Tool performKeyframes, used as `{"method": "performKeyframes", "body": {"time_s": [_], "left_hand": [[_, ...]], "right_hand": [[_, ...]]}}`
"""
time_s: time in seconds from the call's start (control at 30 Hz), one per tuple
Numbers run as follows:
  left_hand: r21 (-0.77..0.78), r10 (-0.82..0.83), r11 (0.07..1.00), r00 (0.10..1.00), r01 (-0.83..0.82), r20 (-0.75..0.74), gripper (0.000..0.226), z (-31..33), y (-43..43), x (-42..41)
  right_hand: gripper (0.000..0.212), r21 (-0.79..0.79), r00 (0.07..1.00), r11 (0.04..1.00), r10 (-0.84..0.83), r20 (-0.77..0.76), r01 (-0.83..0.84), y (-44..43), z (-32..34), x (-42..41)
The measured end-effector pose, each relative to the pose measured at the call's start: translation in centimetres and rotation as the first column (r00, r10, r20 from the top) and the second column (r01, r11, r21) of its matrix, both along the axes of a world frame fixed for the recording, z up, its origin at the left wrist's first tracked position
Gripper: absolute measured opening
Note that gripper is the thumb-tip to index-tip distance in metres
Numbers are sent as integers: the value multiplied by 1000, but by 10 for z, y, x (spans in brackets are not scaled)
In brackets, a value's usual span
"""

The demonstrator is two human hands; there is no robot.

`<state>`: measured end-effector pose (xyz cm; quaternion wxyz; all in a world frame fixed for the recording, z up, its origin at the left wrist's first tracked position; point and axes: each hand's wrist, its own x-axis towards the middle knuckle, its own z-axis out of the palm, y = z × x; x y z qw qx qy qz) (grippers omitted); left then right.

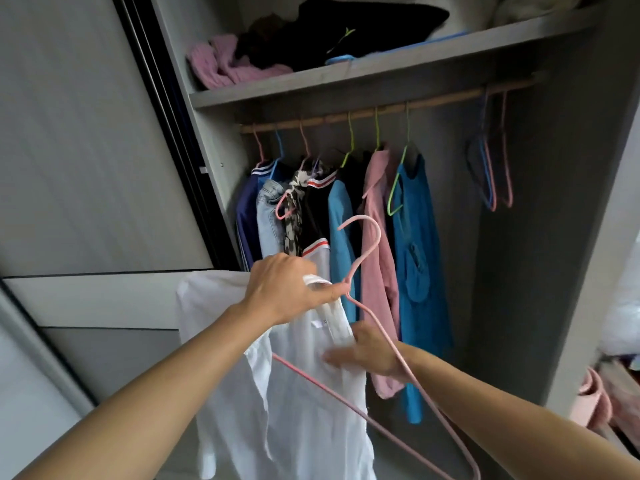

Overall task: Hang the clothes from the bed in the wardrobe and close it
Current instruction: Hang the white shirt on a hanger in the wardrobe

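Observation:
A white shirt (311, 410) hangs in front of the open wardrobe, partly on a pink hanger (367, 251). My left hand (280, 289) grips the shirt's collar and the neck of the hanger together. My right hand (367, 355) rests on the shirt's front just below the collar, fingers blurred, with the hanger's right arm running over my wrist. The wooden rail (381, 110) above carries several hung clothes, among them a pink shirt (379, 244) and a blue top (415, 258).
Three bare hangers (491, 168) hang at the rail's right end, with a free stretch of rail left of them. The shelf (346, 76) above holds folded pink and black clothes. The sliding door (86, 133) stands at the left.

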<state>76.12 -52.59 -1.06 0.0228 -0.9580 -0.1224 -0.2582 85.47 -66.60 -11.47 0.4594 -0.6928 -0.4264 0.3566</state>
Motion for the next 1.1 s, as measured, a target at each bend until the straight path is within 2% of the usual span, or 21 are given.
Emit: {"method": "performKeyframes", "body": {"time_s": [0.07,0.13,0.2,0.27,0.33,0.5,0.53,0.6,0.67,0.7,0.73,0.77,0.8,0.83,0.87,0.9,0.93,1.0,1.03,1.1], "left_hand": [[13,42,999,999,-42,2,81,-1,-3,0],[29,86,996,996,-86,3,83,-1,-1,-1],[31,116,993,993,-117,38,85,-2,7,-4],[19,149,988,984,-152,93,82,-2,22,-8],[1,205,978,971,-207,124,80,-4,39,-11],[-24,304,952,946,-304,112,72,-22,57,-3],[-40,313,950,944,-310,108,70,-27,57,0],[-101,319,946,942,-309,108,70,-34,54,7],[-223,303,935,947,-275,103,74,-39,53,14],[-289,280,926,955,-242,99,76,-40,51,17],[-341,247,919,964,-199,102,79,-42,49,20],[-374,199,916,973,-145,112,80,-44,47,23],[-399,141,913,982,-79,129,80,-45,45,26],[-419,70,908,986,1,153,78,-46,42,29],[-437,-8,895,984,87,180,74,-47,38,32],[-442,-81,881,974,170,214,69,-48,34,36],[-442,-136,866,962,232,239,64,-48,28,40],[-465,-221,822,937,329,271,54,-47,19,49],[-490,-257,790,925,368,280,49,-47,18,53],[-552,-311,722,909,416,279,39,-44,19,58]], "right_hand": [[19,-31,959,992,-112,259,124,7,-10,2],[23,-133,828,956,-153,539,263,5,-27,15],[24,-209,716,870,-207,667,446,-9,-48,35],[22,-217,667,798,-282,690,562,-33,-63,57],[20,-164,640,747,-409,651,644,-58,-69,77],[22,-16,595,711,-576,561,703,-94,-49,100],[20,28,611,717,-613,502,697,-98,-41,99],[15,18,745,787,-590,312,616,-104,-23,93],[4,-210,937,914,-333,106,348,-109,1,77],[8,-291,974,930,-206,93,225,-109,11,72],[13,-304,972,931,-150,180,200,-108,18,70],[17,-250,916,926,-184,356,283,-105,22,72],[20,-112,792,895,-317,522,432,-102,28,75],[21,56,633,832,-462,621,553,-100,36,77],[19,199,503,784,-548,668,588,-98,44,77],[17,278,448,786,-561,696,552,-94,52,76],[18,292,460,828,-520,720,479,-89,58,74],[27,216,512,914,-375,773,343,-74,65,65],[25,188,515,933,-328,792,306,-67,65,61],[19,202,464,931,-329,822,303,-56,59,61]]}}
